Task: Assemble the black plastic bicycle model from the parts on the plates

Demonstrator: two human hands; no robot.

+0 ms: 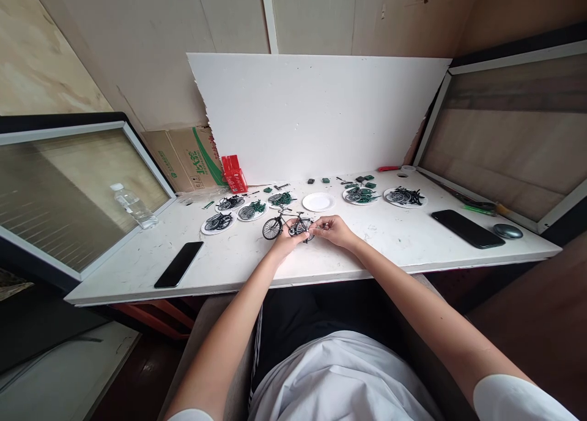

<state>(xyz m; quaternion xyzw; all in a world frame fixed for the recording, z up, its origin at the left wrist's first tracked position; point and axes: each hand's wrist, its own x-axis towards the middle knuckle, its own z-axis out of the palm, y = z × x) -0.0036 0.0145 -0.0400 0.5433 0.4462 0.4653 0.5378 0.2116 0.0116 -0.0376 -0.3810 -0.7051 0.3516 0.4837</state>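
A small black model bicycle [285, 224] stands upright over the near middle of the table, its front wheel to the left. My left hand [288, 240] is closed around its lower rear part, thumb by the back wheel. At the rear wheel's right edge, my right hand [337, 230] has thumb and fingers pinched together. A tiny dark thing seems to be between those fingertips, too small to name. Just behind the bicycle are a paper plate [318, 201] with nothing on it and a plate of green and black bicycle parts [281, 199].
More plates of parts [218, 223] lie left, others [406, 197] right. Small green and black pieces [325, 180] are scattered behind. Phones [179, 265] [468, 228] flank the table, with a mouse [507, 230], water bottle [133, 205], red box [234, 174] and upright white board [316, 115].
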